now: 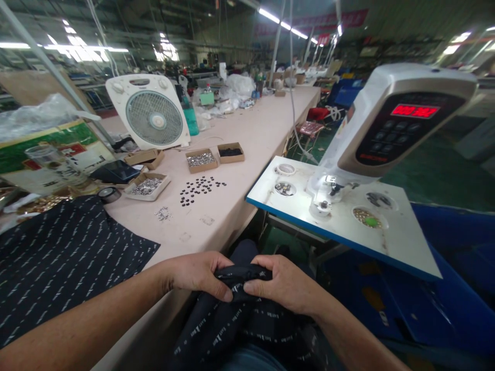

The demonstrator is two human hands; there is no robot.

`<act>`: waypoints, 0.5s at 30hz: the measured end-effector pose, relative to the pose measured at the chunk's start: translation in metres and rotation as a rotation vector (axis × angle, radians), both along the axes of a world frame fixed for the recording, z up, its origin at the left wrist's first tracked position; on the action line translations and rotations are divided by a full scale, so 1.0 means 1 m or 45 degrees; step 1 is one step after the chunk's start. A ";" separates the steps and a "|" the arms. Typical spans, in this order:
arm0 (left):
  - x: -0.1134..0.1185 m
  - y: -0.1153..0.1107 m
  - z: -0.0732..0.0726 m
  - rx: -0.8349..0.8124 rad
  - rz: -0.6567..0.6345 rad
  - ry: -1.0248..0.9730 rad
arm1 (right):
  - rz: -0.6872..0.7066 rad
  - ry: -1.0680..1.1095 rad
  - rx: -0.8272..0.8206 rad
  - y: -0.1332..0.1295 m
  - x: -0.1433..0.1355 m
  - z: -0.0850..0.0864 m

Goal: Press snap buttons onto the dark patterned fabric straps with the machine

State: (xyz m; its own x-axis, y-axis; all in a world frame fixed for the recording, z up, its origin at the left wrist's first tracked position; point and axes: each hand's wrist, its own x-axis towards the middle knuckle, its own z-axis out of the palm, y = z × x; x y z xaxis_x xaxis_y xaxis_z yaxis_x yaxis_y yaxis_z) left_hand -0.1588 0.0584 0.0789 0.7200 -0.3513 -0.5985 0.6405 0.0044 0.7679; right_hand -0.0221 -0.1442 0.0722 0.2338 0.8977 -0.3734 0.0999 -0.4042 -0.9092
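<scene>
Dark fabric with rows of white print [228,324] lies bunched over the lap, at the bottom centre. My left hand [203,274] pinches its upper edge, thumb on top and the other fingers hidden behind the cloth. Just to the right, my right hand [278,284] grips the same edge, its thumb pointing at the left thumb with a small gap between them. Another piece of the printed dark cloth [77,257] is spread over the table's left end. Small black round parts [199,189] are scattered on the table [220,211] ahead of the hands.
A snap-press machine [386,123] with a red display stands on a white board [266,180] at the right. Open boxes of small metal parts [201,166] [147,186], a box of black parts [231,152] and a box fan [154,118] stand on the table. Blue bins [456,299] are lower right.
</scene>
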 end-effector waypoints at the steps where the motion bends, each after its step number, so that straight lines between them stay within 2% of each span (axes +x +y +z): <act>1: 0.001 0.000 0.000 0.012 -0.022 -0.012 | -0.004 0.008 0.006 0.000 0.000 -0.001; 8: 0.006 -0.004 0.003 0.234 -0.026 -0.107 | -0.176 0.075 0.110 0.005 -0.006 -0.004; 12: 0.005 -0.007 0.000 0.143 0.071 -0.089 | -0.210 -0.117 0.148 0.008 -0.008 -0.004; 15: 0.004 -0.005 -0.002 0.101 0.092 -0.088 | -0.209 -0.164 0.150 0.010 -0.008 -0.003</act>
State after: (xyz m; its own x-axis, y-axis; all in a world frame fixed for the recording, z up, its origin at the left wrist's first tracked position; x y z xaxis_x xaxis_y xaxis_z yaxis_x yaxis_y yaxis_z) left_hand -0.1545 0.0533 0.0765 0.7823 -0.2504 -0.5703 0.5861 -0.0139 0.8101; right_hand -0.0296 -0.1343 0.0691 0.4193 0.8792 -0.2262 0.1599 -0.3168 -0.9349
